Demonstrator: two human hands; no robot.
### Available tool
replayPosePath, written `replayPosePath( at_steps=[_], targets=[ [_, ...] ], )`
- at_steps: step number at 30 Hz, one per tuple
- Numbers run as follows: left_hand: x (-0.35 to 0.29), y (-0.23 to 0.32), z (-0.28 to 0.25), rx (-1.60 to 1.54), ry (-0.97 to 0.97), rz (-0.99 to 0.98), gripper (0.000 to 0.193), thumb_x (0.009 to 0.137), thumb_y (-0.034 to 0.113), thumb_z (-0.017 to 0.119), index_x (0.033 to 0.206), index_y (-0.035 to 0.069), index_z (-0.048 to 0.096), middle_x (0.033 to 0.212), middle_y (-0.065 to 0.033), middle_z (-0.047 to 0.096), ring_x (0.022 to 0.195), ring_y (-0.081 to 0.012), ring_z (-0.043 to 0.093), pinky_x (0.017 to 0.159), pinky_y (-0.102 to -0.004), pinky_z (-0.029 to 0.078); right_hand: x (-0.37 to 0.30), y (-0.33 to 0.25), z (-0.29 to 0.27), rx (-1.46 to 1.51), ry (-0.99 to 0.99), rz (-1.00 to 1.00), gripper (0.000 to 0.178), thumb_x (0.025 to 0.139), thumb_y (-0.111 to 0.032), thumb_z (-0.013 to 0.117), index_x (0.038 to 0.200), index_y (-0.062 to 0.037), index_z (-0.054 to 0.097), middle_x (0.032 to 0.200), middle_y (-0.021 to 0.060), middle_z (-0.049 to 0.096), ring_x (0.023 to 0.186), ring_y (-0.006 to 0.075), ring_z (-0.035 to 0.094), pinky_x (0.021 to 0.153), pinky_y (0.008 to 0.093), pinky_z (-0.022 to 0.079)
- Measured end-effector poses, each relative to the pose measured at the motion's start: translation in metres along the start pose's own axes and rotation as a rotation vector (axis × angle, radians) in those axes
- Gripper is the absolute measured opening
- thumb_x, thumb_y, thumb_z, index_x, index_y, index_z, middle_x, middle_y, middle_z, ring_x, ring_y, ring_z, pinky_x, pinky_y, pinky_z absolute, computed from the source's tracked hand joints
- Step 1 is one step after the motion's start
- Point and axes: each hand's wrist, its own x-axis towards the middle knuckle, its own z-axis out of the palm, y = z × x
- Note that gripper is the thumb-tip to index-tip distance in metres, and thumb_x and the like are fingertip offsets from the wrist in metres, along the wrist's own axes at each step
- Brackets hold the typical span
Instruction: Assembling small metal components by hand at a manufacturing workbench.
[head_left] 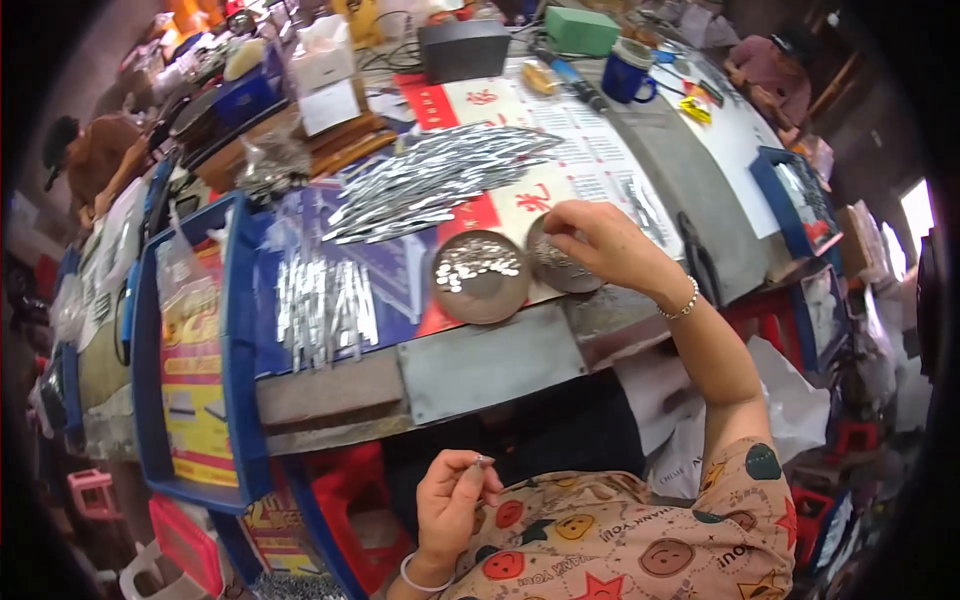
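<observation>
My right hand (615,248), with a beaded bracelet on the wrist, hangs over the right-hand round metal bowl (548,262). Its thumb and fingers are pinched together, and I cannot see what is between them. Just left of it stands a second metal bowl (482,306) holding many small shiny pieces. Close to my body, below the table edge, my left hand (450,503) is closed in a pinch. A tiny shiny bit shows at its fingertips, too small to name. Beyond the bowls lies a large heap of thin silver strips (430,185); a smaller bunch of strips (322,305) lies to the left.
A grey metal plate (490,362) lies at the table's near edge. Black-handled pliers (700,260) rest to the right. A blue tray (245,400) stands at the left, and a blue mug (625,82) at the far side. Two other people sit farther off, left and right.
</observation>
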Motion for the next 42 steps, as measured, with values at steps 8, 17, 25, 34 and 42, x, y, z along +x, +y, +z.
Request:
replayPosePath(
  at_steps=[8,17,25,34,42],
  targets=[
    [0.014,-0.008,0.029,-0.029,-0.136,-0.087,0.013,0.096,0.008,0.047,0.102,-0.003,0.052,0.081,-0.0101,0.059,0.065,-0.0111,0.055,0.062,-0.0213,0.046,-0.055,0.041,-0.004,-0.347,-0.084,0.132,0.026,0.076,-0.013,0.065,0.098,-0.0028,0.058,0.091,0.0146,0.057,0.089,0.0326,0.057,0.077,0.0415,0.046],
    [0.002,-0.001,0.055,0.029,-0.028,-0.142,0.011,0.097,0.009,0.045,0.101,0.003,0.054,0.076,-0.0045,0.057,0.06,-0.0076,0.049,0.054,-0.0187,0.041,-0.029,0.054,0.01,-0.384,-0.2,0.068,0.01,0.071,-0.006,0.055,0.075,0.0024,0.057,0.081,0.02,0.062,0.077,0.036,0.062,0.067,0.0437,0.049],
    [0.006,-0.001,0.055,0.055,-0.029,-0.131,0.01,0.097,0.008,0.046,0.101,0.004,0.054,0.077,-0.0047,0.058,0.06,-0.0079,0.051,0.054,-0.0178,0.041,-0.024,0.056,-0.004,-0.309,-0.206,-0.051,0.013,0.071,-0.008,0.056,0.079,0.0021,0.054,0.076,0.0196,0.061,0.078,0.0368,0.06,0.068,0.0434,0.048],
    [0.006,0.001,0.055,0.015,0.0,-0.134,0.01,0.097,0.009,0.046,0.1,0.003,0.054,0.076,-0.0054,0.057,0.06,-0.0088,0.051,0.054,-0.0187,0.041,-0.039,0.048,-0.015,0.041,0.006,0.182,0.011,0.075,-0.004,0.056,0.085,-0.0004,0.053,0.075,0.0153,0.06,0.074,0.0335,0.059,0.067,0.0406,0.046],
    [0.009,-0.003,0.054,-0.044,-0.031,-0.149,0.012,0.097,0.009,0.045,0.102,0.001,0.053,0.076,-0.0068,0.056,0.062,-0.0112,0.051,0.056,-0.0205,0.043,-0.042,0.057,-0.002,0.09,0.101,0.126,0.018,0.076,-0.006,0.061,0.094,-0.0019,0.063,0.085,0.0136,0.066,0.08,0.0284,0.064,0.073,0.035,0.05]
  ],
)
